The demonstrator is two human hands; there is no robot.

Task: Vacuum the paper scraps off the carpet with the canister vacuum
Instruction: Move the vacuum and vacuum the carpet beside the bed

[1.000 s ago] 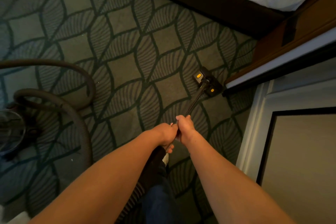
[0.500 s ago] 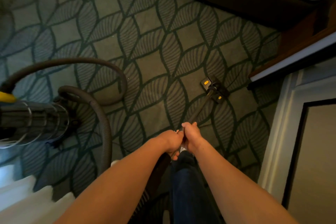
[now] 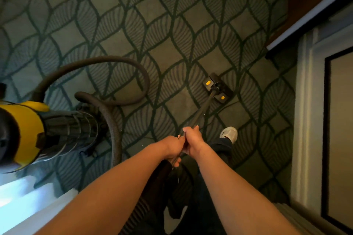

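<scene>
Head view, looking down: two hands met at the centre of the frame on one dark wand (image 3: 202, 110). The left hand (image 3: 172, 148) was clenched round the wand's lower grip, and the right hand (image 3: 193, 144) was wrapped round it just above, the two touching. Both bare forearms ran in from the bottom edge.

The wand slanted up and right to one flat floor head (image 3: 218, 88), which sat on the carpet (image 3: 133, 25) right of centre. The head carried two yellow marks, one at each end.

One canister vacuum (image 3: 38, 131), yellow and dark grey, lay at the left edge of the frame. One ribbed brown hose (image 3: 107, 59) rose from it, curved in a wide loop across the centre-left, and came back down past the canister toward the bottom of the frame.

Two tiny pale specks showed on the carpet, one (image 3: 142, 145) just left of the left hand and one (image 3: 204, 114) beside the wand. They were too small to tell whether they were paper scraps.

One pale shoe (image 3: 229, 134) stood on the carpet just right of the hands, with a dark trouser leg below it.

The carpet was grey-green with a repeating dark leaf pattern and filled most of the frame. A white door frame (image 3: 305, 120) ran down the right side. Dark furniture crossed the top edge, and a bright white surface filled the lower left corner.
</scene>
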